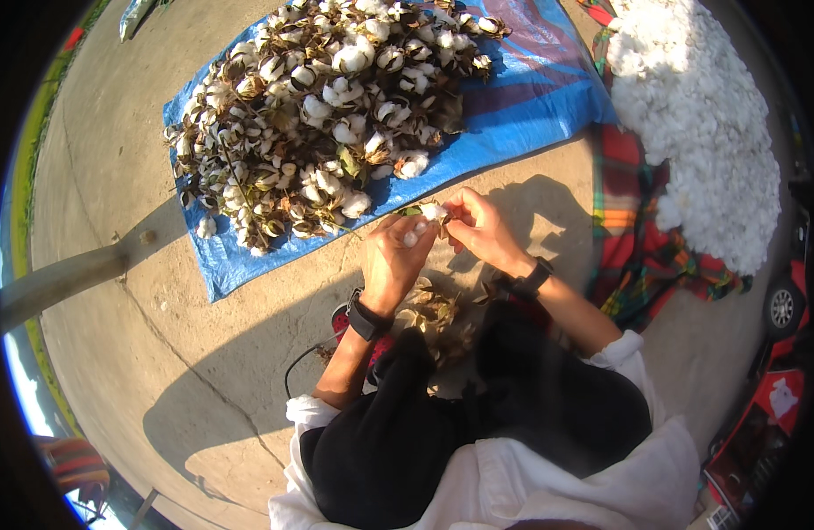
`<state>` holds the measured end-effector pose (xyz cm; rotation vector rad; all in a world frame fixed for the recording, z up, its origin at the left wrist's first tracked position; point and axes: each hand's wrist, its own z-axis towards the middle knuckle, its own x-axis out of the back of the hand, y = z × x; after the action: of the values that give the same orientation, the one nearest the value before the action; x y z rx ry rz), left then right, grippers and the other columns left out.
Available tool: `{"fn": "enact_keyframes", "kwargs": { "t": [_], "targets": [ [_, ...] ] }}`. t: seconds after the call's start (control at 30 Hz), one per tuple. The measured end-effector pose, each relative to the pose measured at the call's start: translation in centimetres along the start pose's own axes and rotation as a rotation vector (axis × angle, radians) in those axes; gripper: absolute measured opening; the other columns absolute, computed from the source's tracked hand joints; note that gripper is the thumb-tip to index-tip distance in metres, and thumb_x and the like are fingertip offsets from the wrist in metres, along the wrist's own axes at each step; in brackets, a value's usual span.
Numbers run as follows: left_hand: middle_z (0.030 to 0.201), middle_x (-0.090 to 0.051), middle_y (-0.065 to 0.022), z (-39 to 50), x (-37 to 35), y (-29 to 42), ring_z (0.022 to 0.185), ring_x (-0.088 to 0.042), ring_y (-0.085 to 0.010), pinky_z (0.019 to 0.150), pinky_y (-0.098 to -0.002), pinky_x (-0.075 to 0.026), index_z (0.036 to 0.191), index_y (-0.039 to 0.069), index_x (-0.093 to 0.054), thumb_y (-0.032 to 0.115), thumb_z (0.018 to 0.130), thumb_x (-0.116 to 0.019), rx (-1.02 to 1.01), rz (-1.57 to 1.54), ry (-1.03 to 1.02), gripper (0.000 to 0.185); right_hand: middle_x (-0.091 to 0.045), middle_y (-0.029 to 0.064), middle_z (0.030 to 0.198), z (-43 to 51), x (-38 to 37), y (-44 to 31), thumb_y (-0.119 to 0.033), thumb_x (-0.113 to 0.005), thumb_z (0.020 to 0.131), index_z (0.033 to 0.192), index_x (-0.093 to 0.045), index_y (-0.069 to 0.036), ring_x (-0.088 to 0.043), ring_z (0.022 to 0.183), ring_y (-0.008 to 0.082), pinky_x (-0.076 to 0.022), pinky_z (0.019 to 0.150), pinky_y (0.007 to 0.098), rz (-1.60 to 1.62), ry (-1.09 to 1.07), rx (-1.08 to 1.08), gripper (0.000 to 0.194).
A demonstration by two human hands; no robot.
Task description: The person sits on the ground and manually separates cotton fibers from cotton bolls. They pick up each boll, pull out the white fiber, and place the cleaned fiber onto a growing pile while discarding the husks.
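Just below the edge of a blue tarpaulin (533, 126), my left hand (395, 248) is closed around bits of white cotton and an open cotton boll (433, 212) with a green leaf beside it. My right hand (478, 222) pinches the boll's dry husk from the right, its fingers close to the left ones. Cotton bolls in brown husks lie in a large pile (327, 99) on the tarpaulin. Between my feet, dry empty husks (437, 308) are heaped on the concrete. Loose white cotton (698, 132) is mounded on a plaid cloth (622, 232) to the right.
A pole (69, 275) rises at the left, casting a shadow towards the tarpaulin. At the far right stands a red vehicle with a wheel (783, 308). A thin black cable (294, 364) curves near my left forearm. Striped cloth (76, 467) shows at the lower left.
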<state>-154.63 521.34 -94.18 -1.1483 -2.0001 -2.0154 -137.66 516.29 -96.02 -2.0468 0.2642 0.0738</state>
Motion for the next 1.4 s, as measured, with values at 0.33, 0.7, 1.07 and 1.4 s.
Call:
{"fn": "enact_keyframes", "kwargs": {
  "t": [0.33, 0.7, 1.07, 1.4],
  "targets": [
    [0.074, -0.066, -0.0021, 1.1, 0.9, -1.5, 0.062, -0.060, -0.0092, 0.054, -0.0234, -0.046, 0.086, 0.002, -0.068, 0.016, 0.086, -0.062, 0.579, -0.764, -0.148, 0.015, -0.060, 0.0054, 0.081, 0.3, 1.0, 0.9, -0.001, -0.055, 0.088, 0.103, -0.053, 0.000, -0.058, 0.063, 0.0105, -0.0495, 0.053, 0.0252, 0.084, -0.045, -0.063, 0.015],
    [0.076, -0.064, -0.0036, 0.8, 0.7, -0.2, 0.053, -0.056, -0.0101, 0.047, -0.0229, -0.044, 0.094, 0.001, -0.065, 0.013, 0.082, -0.073, 0.843, -0.991, -0.228, 0.019, -0.061, 0.0110, 0.082, -0.7, -1.2, 0.7, 0.005, -0.056, 0.080, 0.091, -0.059, 0.001, -0.060, 0.070, 0.0211, -0.0473, 0.061, 0.0312, -0.533, 0.174, 0.552, 0.013],
    [0.078, -0.064, -0.0044, 0.4, 2.4, -0.5, 0.074, -0.061, -0.0129, 0.062, -0.0254, -0.047, 0.093, 0.002, -0.063, 0.022, 0.088, -0.061, 0.598, -1.174, -0.190, 0.021, -0.060, 0.0027, 0.082, 0.2, 0.4, 1.1, -0.006, -0.057, 0.092, 0.099, -0.059, 0.001, -0.058, 0.073, 0.0085, -0.0500, 0.065, 0.0237, 0.010, 0.113, 0.139, 0.010],
    [0.075, -0.067, -0.0004, 1.0, 0.7, -1.1, 0.065, -0.056, -0.0041, 0.058, -0.0203, -0.046, 0.103, 0.004, -0.070, 0.015, 0.082, -0.072, 0.414, -0.389, -0.200, 0.023, -0.059, 0.0023, 0.080, -0.1, 0.2, 1.5, -0.013, -0.058, 0.089, 0.093, -0.058, 0.001, -0.055, 0.072, 0.0092, -0.0451, 0.061, 0.0256, -0.174, 0.093, 0.129, 0.014]
  ]
}}
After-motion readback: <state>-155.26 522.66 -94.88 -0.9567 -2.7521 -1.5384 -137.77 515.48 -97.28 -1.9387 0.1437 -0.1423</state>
